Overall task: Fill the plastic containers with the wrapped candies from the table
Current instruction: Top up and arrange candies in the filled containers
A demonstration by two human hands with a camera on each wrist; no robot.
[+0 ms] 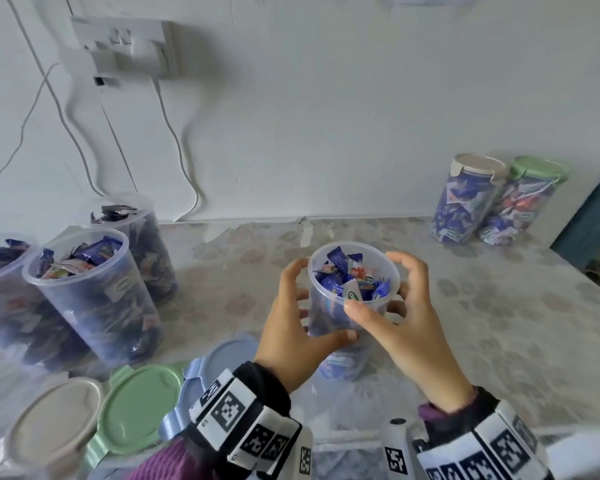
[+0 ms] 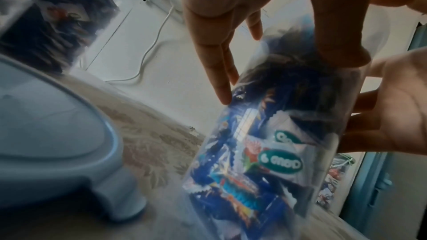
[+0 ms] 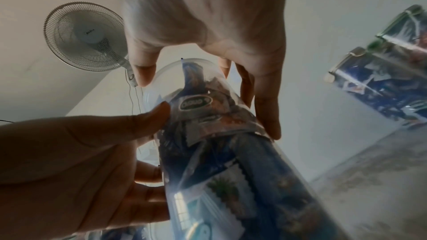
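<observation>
Desk [image 1: 499, 306]: patterned top against a white wall. Far left on it, three open tubs [image 1: 94, 296], all heaped with candy. Far right by the wall, two lidded tubs [image 1: 465, 199], full. Near edge on my left, three loose lids [image 1: 139, 410]: beige, green, blue.

Centre: the tub [image 1: 352, 306] I am working on stands on the desk, uncovered, wrapped candies [image 1: 352, 277] up near its rim.

My left hand [image 1: 291, 341] curls around its left wall, thumb in front. My right hand [image 1: 409, 327] curls around the right wall, thumb at the near rim. Each grip is wrapped onto the clear plastic, not spread.

Risks, as I judge them: thin wall, so a hard squeeze may buckle it and pop top candies out. A tilt while lifting would spill the heap. Corners poking above the rim may stop a lid seating.
</observation>
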